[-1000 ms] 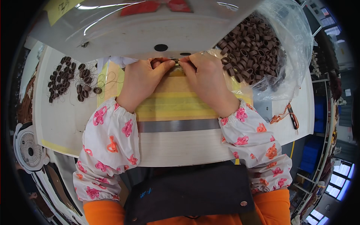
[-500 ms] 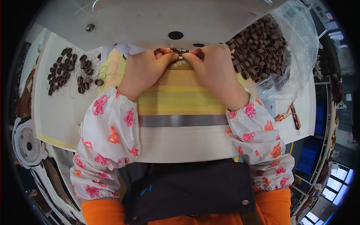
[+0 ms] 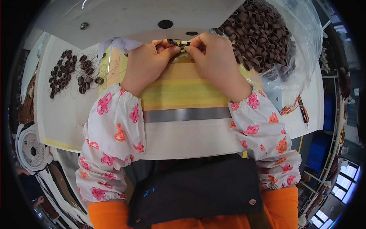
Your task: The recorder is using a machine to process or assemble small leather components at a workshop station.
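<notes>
Both hands met at the far edge of the table, just under a pale overhanging panel. The left hand and the right hand each had thumb and forefinger pressed together, pinching the two ends of a small dark strip held between them. The strip sat level, just above the table, at the top of a yellow-and-tan mat that ran back toward the person. What exactly the strip was, I could not tell; it was small and mostly covered by the fingers.

A grey band crossed the table below the mat, between the two floral sleeves. To the person's right, just beside the right hand, a clear plastic bag lay open and heaped with brown rings. To the left, well apart from the hands, a smaller scatter of similar brown rings lay on the white table top with thin wires looped about them. A white scrap of cloth lay near the left hand's knuckles. Off the table's left corner stood a small white fan. The person wore a dark apron over orange clothing.
</notes>
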The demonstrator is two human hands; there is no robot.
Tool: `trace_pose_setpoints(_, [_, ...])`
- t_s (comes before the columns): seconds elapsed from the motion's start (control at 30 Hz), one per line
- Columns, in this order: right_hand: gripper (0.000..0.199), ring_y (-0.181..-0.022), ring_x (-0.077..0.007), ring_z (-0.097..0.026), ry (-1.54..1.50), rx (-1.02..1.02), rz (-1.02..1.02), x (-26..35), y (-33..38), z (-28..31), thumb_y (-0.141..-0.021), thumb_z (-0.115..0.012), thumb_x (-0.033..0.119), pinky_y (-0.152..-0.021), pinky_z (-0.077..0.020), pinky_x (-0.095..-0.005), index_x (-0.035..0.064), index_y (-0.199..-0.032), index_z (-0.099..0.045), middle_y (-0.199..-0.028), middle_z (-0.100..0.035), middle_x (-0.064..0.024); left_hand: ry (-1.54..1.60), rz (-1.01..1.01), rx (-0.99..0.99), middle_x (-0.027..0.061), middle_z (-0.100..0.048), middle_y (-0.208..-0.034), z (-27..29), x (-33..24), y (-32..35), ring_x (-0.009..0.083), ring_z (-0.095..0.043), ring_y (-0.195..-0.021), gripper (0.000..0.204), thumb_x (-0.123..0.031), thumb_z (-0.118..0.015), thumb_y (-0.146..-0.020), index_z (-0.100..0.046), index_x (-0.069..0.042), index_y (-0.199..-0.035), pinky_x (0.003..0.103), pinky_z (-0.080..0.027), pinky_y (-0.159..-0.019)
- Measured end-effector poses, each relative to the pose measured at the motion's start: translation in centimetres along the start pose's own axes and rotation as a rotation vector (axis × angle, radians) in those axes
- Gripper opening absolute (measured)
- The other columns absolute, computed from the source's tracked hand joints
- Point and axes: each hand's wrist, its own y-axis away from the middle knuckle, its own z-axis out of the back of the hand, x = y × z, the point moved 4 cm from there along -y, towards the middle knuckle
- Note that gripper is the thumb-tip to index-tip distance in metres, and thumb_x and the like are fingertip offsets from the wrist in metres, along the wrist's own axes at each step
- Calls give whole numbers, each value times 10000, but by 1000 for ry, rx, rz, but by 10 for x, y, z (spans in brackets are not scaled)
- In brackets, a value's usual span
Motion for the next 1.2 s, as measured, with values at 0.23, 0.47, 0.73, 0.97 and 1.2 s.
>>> trace_pose_setpoints(0.23, [148,-613,-325,-574,23,-15,30,-3,1,0,-733,-642,108,-543,-454,-400,12,-709,-532,-634,-575,-156,-63,-139,10,-26,-499,-559,3,-7,-2,45,-445,-531,292,-274,-657,-791,-606,14,-788,226,-367,-496])
trace_pose_setpoints(0.47, [212,-548,-289,-579,-95,8,-110,12,15,4,-743,-660,164,-506,-450,-360,-24,-769,-564,-593,-576,-159,-112,-492,77,129,-565,-618,-2,-18,40,252,-561,-537,158,-99,-563,-809,-631,-73,-949,324,-423,-503])
trace_pose_setpoints(0.73, [170,-567,-293,-581,-427,235,-345,11,29,6,-791,-582,66,-544,-453,-352,-50,-905,-532,-695,-589,-199,5,-427,185,106,-582,-641,4,-24,44,279,-556,-562,158,-86,-542,-821,-628,-76,-954,328,-438,-537])
trace_pose_setpoints(0.97, [81,-632,-247,-559,-281,462,4,54,74,2,-836,-498,25,-583,-426,-332,-14,-907,-500,-720,-563,-161,89,-678,170,102,-588,-668,0,-26,29,239,-549,-610,133,-124,-557,-828,-639,-61,-912,320,-426,-561])
trace_pose_setpoints(1.2, [159,-569,-124,-553,-596,570,-326,16,16,7,-885,-516,116,-509,-435,-254,13,-984,-445,-694,-586,-83,86,-365,192,74,-496,-522,8,-14,21,150,-454,-461,190,-127,-628,-786,-651,-61,-963,278,-373,-496])
